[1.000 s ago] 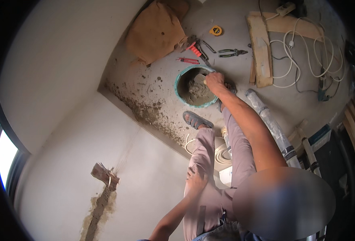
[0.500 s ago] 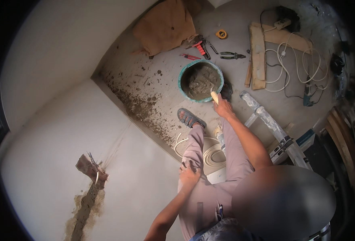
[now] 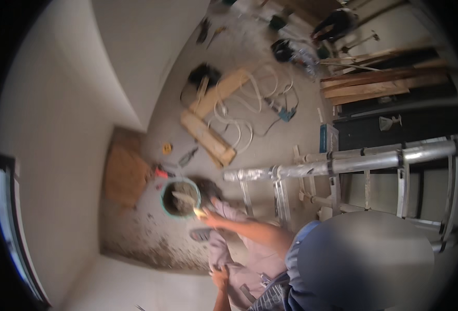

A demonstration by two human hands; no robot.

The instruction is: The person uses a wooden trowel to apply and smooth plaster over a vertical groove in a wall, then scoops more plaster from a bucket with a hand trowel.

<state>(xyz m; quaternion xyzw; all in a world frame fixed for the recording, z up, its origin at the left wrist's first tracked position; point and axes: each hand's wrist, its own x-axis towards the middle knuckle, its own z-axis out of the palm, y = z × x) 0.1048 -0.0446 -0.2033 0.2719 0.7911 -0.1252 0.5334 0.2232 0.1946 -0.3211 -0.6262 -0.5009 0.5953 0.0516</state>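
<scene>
My right hand [image 3: 208, 218] is closed round the pale yellow handle of a trowel [image 3: 183, 197]. The trowel's light-coloured blade lies over the grey mortar [image 3: 181, 206] inside a round green-rimmed bucket [image 3: 162, 197]. Just in front of my sandalled left foot [image 3: 200, 235], the bucket stands on the floor. My left hand [image 3: 219, 276] rests on my left knee with its fingers spread over the trouser cloth, holding no tool. The picture is somewhat blurred.
Beyond the bucket lie pliers [image 3: 188, 156], a yellow tape measure [image 3: 167, 149] and brown sacking [image 3: 126, 175]. Boards [image 3: 208, 139], pale cable [image 3: 247, 127] and a blue-green power tool [image 3: 287, 114] lie farther off. An aluminium ladder [image 3: 312, 168] extends at right. Mortar crumbs [image 3: 161, 254] litter the wall's foot.
My view has swung to the right, showing more of the ladder, planks and far floor. The trowel blade shows more plainly in the bucket. My left hand stays on the knee.
</scene>
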